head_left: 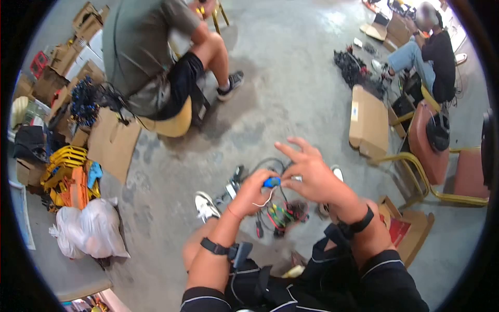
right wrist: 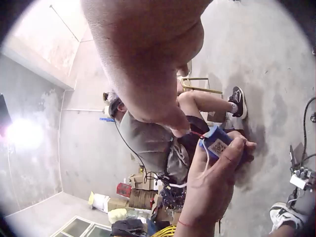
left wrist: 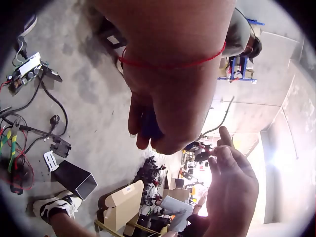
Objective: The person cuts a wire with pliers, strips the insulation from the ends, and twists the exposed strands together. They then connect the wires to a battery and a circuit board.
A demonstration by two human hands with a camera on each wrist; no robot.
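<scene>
My left hand [head_left: 253,190] grips a blue shrink-wrapped battery pack [right wrist: 222,146] with a printed code label. A white cable [right wrist: 206,160] runs from the pack down over the left wrist. Beside the pack's end, my right hand [head_left: 312,177] pinches a short red wire [right wrist: 197,134] between thumb and fingertips, its other fingers raised. In the left wrist view most of the pack is hidden behind the left hand. Below both hands on the floor lie green-and-yellow-handled pliers [left wrist: 14,140], tangled cables [left wrist: 59,111] and a circuit board [left wrist: 28,71].
A black rectangular housing [left wrist: 74,178] stands by my shoe. A seated person [head_left: 150,62] is ahead left, another [head_left: 436,62] far right. Flattened cardboard [head_left: 369,122] and chairs [head_left: 429,140] lie to the right; white bags [head_left: 99,229] and boxes are on the left.
</scene>
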